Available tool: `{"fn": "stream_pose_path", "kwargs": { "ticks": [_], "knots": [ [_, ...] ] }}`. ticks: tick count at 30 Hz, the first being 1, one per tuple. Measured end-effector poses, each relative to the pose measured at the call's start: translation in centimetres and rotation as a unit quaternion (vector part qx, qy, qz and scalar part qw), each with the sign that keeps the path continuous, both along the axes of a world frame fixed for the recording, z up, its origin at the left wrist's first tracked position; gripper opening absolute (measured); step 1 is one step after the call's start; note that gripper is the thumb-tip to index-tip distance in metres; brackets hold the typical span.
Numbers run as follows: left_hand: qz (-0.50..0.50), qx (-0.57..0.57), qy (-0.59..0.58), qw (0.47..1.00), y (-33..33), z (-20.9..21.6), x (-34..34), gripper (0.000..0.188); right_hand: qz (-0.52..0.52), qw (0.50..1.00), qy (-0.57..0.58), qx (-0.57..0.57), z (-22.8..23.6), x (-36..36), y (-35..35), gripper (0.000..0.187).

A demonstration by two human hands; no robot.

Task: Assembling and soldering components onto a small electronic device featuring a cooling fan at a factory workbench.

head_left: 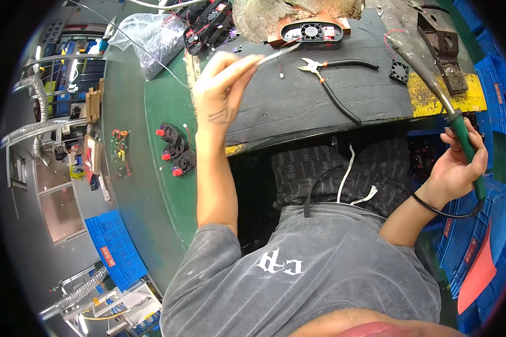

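My left hand [225,84] is closed in a pinch on a slim silvery strip [280,53], tapered like tweezers. Its tip reaches the front edge of a dark oval housing [319,38] with a small black fan and a red part inside, set in an orange-brown holder [274,39]. On the right, my right hand [458,160] grips the green handle of a soldering iron [462,135], its long metal shaft pointing up and left over the bench. Between the hands lie diagonal cutters [343,95] with black handles, jaws apart. A loose black fan [399,71] sits near the iron's shaft.
A rusty metal stand [441,50] stands at the bench's right end, by a yellow-painted edge [427,96]. Behind my left hand are a clear plastic bag [152,39] and dark wired housings [208,25]. Small black-and-red parts [175,149] rest on the green surface at left.
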State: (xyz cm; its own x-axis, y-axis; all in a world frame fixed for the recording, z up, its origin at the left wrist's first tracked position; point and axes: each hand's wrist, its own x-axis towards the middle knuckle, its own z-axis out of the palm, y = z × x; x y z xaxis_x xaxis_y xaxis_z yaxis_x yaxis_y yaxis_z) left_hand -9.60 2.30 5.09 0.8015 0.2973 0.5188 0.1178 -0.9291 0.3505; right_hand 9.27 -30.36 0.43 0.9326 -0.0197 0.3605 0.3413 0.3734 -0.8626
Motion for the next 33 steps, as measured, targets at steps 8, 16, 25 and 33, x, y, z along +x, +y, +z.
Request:
{"fn": "stream_pose_path", "kwargs": {
  "ticks": [8,16,25,33],
  "knots": [
    [-0.067,0.055,-0.067,0.994,1.5,-3.2,9.3,0.029,0.053,0.997,-0.057,0.012,0.1,-0.3,1.1,0.043],
    [-0.063,0.037,-0.115,0.991,2.2,-6.2,9.6,0.025,0.041,0.998,0.004,0.039,0.6,0.2,3.2,0.041],
    [-0.027,0.069,-0.151,0.986,2.2,-7.0,9.4,0.033,0.05,0.999,-0.01,-0.011,1.0,-0.4,7.2,0.04],
    [-0.008,0.072,-0.151,0.986,1.9,-7.8,9.7,0.031,0.031,0.998,-0.002,-0.047,1.1,-0.4,8.1,0.04]
  ]
}}
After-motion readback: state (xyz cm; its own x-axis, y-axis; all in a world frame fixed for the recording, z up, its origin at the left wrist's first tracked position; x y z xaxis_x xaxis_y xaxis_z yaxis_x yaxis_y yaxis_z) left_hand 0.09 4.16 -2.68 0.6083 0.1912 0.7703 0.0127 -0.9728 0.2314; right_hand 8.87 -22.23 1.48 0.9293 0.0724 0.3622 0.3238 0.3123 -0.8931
